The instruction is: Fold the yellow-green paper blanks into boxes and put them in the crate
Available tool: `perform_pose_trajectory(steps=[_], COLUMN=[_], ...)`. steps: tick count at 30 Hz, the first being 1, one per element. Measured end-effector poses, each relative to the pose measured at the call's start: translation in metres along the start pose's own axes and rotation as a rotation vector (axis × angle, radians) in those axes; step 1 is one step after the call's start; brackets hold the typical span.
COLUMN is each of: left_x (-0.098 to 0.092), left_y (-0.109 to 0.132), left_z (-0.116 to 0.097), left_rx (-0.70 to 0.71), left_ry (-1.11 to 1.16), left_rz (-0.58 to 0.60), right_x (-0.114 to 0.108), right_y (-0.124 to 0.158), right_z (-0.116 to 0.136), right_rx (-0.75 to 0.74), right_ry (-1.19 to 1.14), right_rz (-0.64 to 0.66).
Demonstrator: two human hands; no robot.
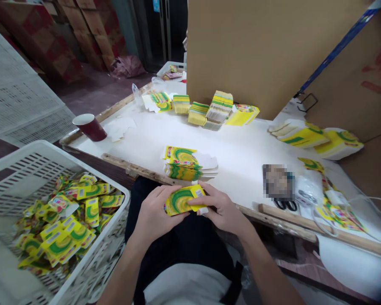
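Observation:
Between my two hands, above my lap and at the table's front edge, is a small yellow and green carton (180, 201). My left hand (157, 210) grips its left end, thumb below and fingers over the top. At the other end, my right hand (218, 208) has its fingers on the carton beside a white flap. Just beyond, a stack of flattened cartons (184, 163) lies on the white table, printed in the same yellow and green. To my left, a white plastic basket (34, 148) holds many small yellow packets (63, 241).
Bundled flat cartons (220, 106) stand along the table's back against a large cardboard sheet (260, 55). A maroon cup (90, 127) is at the left edge. More carton stacks (317, 137), scissors (285, 205) and a white cable (324, 226) lie at right.

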State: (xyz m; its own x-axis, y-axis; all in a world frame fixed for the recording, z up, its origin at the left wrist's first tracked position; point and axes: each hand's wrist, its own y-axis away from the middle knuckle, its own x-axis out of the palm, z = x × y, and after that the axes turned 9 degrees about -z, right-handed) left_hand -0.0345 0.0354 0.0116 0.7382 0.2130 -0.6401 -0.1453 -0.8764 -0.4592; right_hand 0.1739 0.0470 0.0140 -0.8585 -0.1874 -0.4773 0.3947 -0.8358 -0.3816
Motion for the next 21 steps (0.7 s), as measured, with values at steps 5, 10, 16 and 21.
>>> perform_pose_trajectory(steps=[5,10,16,21], left_x=[0.003,0.002,-0.001,0.0], left_y=[0.001,-0.002,0.001,0.002], left_z=[-0.002,-0.002,0.001,-0.004], left_rx=[0.009,-0.023,-0.015,0.027], left_ry=[-0.014,0.008,-0.013,-0.06], left_rz=[-0.033,-0.048,0.008,-0.072], right_x=[-0.002,0.012,0.005,0.018], right_y=[-0.002,0.002,0.001,-0.001], right_z=[0.0,0.004,0.002,0.004], right_rx=[0.027,0.041,0.024,0.098], right_ry=[0.002,0.061,0.077,-0.023], right_rz=[0.011,-0.093,0.048,-0.141])
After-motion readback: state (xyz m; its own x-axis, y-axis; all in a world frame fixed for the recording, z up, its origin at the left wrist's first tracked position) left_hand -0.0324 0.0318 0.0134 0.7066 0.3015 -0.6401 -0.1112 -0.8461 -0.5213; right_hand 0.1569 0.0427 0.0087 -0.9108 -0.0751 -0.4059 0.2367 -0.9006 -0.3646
